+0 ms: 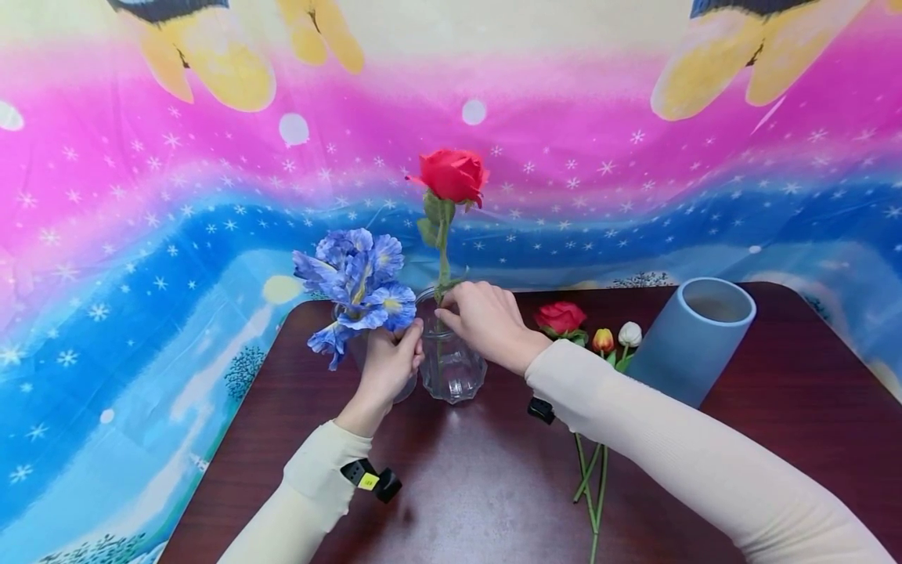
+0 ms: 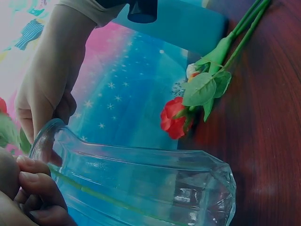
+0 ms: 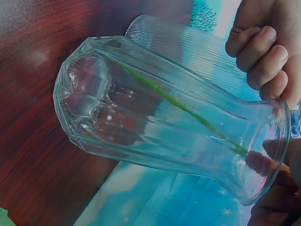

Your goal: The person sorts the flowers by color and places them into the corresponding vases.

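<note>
A red rose (image 1: 451, 174) stands upright with its green stem (image 3: 162, 92) inside a clear glass vase (image 1: 454, 377). My right hand (image 1: 489, 321) pinches that stem at the vase mouth, with a finger showing through the glass below the rim. On the left, my left hand (image 1: 386, 362) grips the vase's flared rim, fingers curled tightly beside it. Just above and behind this hand is a blue iris (image 1: 362, 278), its stem hidden. A ribbed glass vase (image 3: 188, 52) stands beside the clear one, mostly covered by the left hand in the head view.
To the right, a second red rose (image 1: 560, 316), an orange tulip (image 1: 603, 340) and a white tulip (image 1: 629, 334) lie on the dark wooden table (image 1: 458, 493). A matte blue vase (image 1: 680, 345) stands beyond my right forearm. A patterned cloth (image 1: 578, 141) hangs behind the table.
</note>
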### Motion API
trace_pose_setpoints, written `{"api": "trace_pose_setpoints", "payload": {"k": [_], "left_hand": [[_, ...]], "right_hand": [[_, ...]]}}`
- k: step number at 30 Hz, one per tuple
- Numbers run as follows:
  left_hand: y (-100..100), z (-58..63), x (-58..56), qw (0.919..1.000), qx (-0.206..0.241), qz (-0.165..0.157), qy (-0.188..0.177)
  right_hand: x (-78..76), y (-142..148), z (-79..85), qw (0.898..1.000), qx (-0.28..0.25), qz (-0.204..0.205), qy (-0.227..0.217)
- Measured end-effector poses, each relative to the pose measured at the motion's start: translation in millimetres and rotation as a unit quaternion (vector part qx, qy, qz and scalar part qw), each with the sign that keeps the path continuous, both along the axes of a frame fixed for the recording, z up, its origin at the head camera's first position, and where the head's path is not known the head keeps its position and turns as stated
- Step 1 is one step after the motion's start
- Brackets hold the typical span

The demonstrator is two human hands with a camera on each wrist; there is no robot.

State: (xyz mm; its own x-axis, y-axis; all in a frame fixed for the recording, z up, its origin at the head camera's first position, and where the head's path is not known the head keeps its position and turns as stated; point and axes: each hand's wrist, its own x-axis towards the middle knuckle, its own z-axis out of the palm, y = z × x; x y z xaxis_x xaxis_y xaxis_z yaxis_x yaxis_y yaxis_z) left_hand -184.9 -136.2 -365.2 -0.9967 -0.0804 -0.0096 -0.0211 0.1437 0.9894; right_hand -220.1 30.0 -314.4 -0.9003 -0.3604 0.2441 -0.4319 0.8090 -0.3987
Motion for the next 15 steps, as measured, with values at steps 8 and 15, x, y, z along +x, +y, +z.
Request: {"api": "trace_pose_setpoints", "payload": {"k": [8, 15], "left_hand": [[0.9, 0.2, -0.3, 0.9999, 0.011, 0.002, 0.007], [0.8, -0.3, -0.2, 0.9999, 0.012, 0.004, 0.006]], "right_hand": [[1.3, 3.3, -0.5, 1.000, -0.016, 0.002, 0.010], [3.4, 9.6, -2.0, 0.998, -0.055, -0.001, 0.024]]}}
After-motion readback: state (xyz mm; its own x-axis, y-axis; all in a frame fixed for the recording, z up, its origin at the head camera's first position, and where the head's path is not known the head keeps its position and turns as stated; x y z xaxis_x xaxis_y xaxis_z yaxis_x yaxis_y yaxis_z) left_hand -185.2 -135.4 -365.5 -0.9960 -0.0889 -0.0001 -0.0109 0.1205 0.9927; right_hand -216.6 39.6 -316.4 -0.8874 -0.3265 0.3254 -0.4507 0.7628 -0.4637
